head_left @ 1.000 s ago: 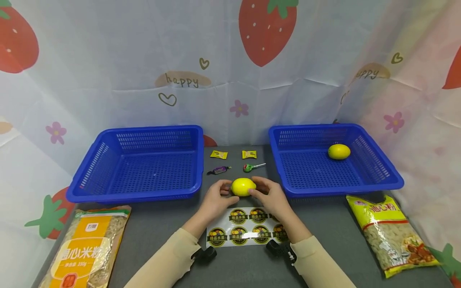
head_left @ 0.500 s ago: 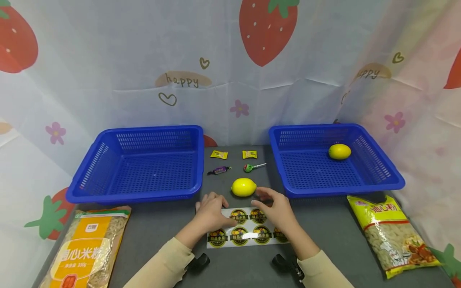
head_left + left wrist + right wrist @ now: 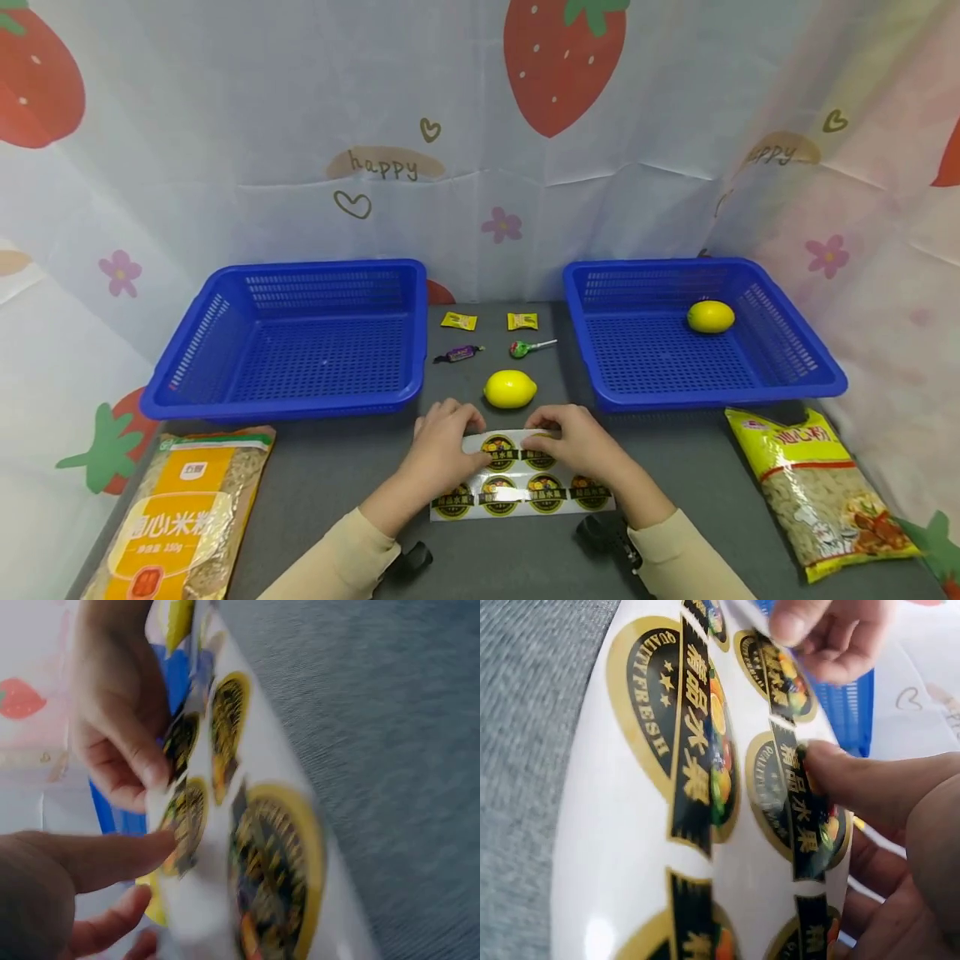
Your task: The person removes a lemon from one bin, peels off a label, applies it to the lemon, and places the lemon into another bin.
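Observation:
A white sheet of round black-and-gold fruit stickers (image 3: 522,477) lies on the dark table in front of me. My left hand (image 3: 441,448) grips its far edge on the left, and the thumb rests on the printed face in the left wrist view. On the right, my right hand (image 3: 583,446) pinches that same edge; in the right wrist view its thumb presses a sticker (image 3: 799,802) while the other fingers are behind the sheet. Just beyond both hands sits a yellow lemon (image 3: 510,389), touched by neither.
Blue baskets stand at the back left (image 3: 322,408) and back right (image 3: 720,393); the right one holds another lemon (image 3: 711,317). Between them lie a lollipop (image 3: 525,348), a purple-wrapped candy (image 3: 459,354) and two yellow candies (image 3: 459,321). Food bags flank the table, left (image 3: 183,517) and right (image 3: 821,492).
Both hands have left the lemon and come back toward me, the left one first. They now hold the sticker sheet's far edge. The lemon stays on the table.

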`<state>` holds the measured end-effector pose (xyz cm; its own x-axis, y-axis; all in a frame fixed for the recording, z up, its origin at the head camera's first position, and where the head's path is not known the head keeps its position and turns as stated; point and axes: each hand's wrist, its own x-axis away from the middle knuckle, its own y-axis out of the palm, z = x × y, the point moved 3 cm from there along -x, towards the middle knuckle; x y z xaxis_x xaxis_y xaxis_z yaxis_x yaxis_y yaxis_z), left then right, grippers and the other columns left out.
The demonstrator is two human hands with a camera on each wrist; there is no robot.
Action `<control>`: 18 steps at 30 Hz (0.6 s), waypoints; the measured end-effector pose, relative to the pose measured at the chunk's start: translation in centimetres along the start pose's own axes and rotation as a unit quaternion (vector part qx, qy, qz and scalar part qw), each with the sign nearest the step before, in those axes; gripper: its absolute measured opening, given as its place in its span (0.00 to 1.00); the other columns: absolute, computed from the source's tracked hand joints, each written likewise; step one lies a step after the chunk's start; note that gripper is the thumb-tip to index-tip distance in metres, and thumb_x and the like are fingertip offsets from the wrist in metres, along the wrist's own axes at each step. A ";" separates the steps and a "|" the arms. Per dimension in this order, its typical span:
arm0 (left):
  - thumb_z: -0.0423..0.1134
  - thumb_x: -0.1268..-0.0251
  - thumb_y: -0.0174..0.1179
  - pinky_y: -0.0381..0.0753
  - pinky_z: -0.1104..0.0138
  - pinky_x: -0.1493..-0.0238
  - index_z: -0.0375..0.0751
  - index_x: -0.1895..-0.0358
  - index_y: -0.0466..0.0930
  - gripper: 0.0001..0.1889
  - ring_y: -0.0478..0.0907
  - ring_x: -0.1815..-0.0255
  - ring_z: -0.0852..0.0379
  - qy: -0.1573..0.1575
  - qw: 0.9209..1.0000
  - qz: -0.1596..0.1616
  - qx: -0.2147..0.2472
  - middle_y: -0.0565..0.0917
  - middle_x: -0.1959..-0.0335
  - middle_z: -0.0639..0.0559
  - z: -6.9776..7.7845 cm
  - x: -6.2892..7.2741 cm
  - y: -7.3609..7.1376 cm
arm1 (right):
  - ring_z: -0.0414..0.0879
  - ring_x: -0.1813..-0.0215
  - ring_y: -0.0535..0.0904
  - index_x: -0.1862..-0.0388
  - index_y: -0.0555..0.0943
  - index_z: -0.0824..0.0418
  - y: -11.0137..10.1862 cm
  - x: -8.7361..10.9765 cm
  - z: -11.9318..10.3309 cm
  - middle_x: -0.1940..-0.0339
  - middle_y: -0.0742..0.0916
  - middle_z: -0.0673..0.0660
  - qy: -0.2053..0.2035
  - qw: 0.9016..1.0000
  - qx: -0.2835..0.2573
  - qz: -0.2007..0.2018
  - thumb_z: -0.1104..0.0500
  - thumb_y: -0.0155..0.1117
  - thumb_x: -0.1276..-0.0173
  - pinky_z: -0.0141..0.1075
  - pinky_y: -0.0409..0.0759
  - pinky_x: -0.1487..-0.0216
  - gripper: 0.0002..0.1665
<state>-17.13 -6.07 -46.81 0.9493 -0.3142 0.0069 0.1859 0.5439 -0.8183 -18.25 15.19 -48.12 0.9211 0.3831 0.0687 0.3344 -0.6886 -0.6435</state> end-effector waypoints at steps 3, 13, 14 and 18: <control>0.44 0.46 0.77 0.67 0.54 0.49 0.48 0.63 0.80 0.14 0.71 0.55 0.52 0.025 0.999 0.030 -0.007 0.77 0.60 0.52 0.4 0.4 0.0 | 0.39 0.61 0.81 0.65 0.85 0.48 0.0 0.0 -0.3 0.65 0.87 0.44 -0.016 1.000 -0.002 -0.005 0.51 0.70 0.31 0.38 0.81 0.55 0.04; 0.41 0.45 0.76 0.69 0.60 0.57 0.48 0.67 0.81 0.11 0.71 0.65 0.59 0.033 0.998 0.052 -0.028 0.78 0.69 0.55 1.2 0.7 0.1 | 0.39 0.57 0.82 0.64 0.84 0.47 -0.1 -0.1 -0.6 0.63 0.87 0.43 -0.033 0.999 -0.012 -0.009 0.51 0.70 0.31 0.38 0.82 0.50 0.03; 0.40 0.46 0.76 0.69 0.60 0.57 0.48 0.67 0.81 0.11 0.70 0.66 0.59 0.033 0.997 0.057 -0.031 0.77 0.70 0.55 1.3 0.7 0.1 | 0.39 0.57 0.82 0.64 0.84 0.47 0.0 -0.1 -0.5 0.63 0.87 0.43 -0.034 0.999 -0.014 -0.009 0.51 0.70 0.31 0.38 0.82 0.51 0.03; 0.39 0.47 0.77 0.71 0.61 0.59 0.46 0.67 0.80 0.12 0.70 0.69 0.60 0.032 0.996 0.076 -0.029 0.77 0.73 0.57 1.3 0.9 0.2 | 0.40 0.60 0.80 0.64 0.84 0.48 0.0 -0.1 -0.5 0.64 0.86 0.44 -0.038 0.999 -0.022 -0.011 0.51 0.70 0.31 0.35 0.81 0.55 0.04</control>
<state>-15.89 -5.22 -46.17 0.9469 -0.2817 -0.1548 0.0244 0.5432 -0.8392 -18.24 14.82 -47.71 0.8965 0.4425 0.0234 0.3642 -0.7058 -0.6076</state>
